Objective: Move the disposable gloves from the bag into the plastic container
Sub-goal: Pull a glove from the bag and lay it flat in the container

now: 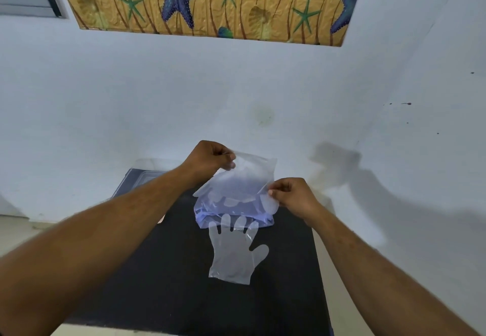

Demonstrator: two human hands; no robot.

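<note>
Left hand (pixel 210 157) at frame centre, fingers pinched on upper left corner of clear glove (pixel 244 175). Right hand (pixel 294 196) just right of centre, fingers pinched on same glove's right edge. Glove held spread between both hands above bag (pixel 231 212). Bluish bag lying on black tabletop (pixel 163 270), more gloves visible inside. Second glove (pixel 234 251) flat on tabletop below bag, fingertips tucked under bag's edge. Clear container (pixel 136 177) at tabletop's far left corner, partly hidden behind left forearm.

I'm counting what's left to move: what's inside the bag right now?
Through the clear bag pale glove fingertips show, a stack of disposable gloves. How many cannot be told, since they overlap. One glove lies outside on the dark table.
</note>
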